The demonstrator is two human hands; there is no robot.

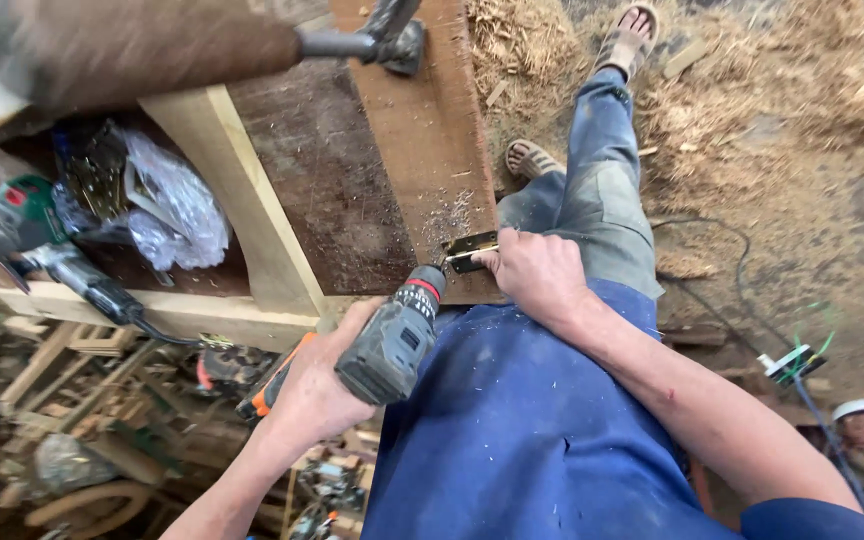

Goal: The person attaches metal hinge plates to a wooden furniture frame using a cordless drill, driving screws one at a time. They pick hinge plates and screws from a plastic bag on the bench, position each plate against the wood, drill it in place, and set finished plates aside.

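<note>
My left hand (317, 385) is closed around the grip of a grey cordless drill (392, 340); its bit points at a brass hinge (472, 250) lying on the near edge of a brown wooden board (422, 130). My right hand (537, 275) is curled, fingertips pressing the hinge flat against the board. Fine sawdust lies just beside the hinge. Further left, a crumpled clear plastic bag (167, 205) with metal fittings sits inside the pale wooden frame (247, 215), near a green power tool (27, 215). Wood shavings (522, 40) cover the ground beyond the board.
</note>
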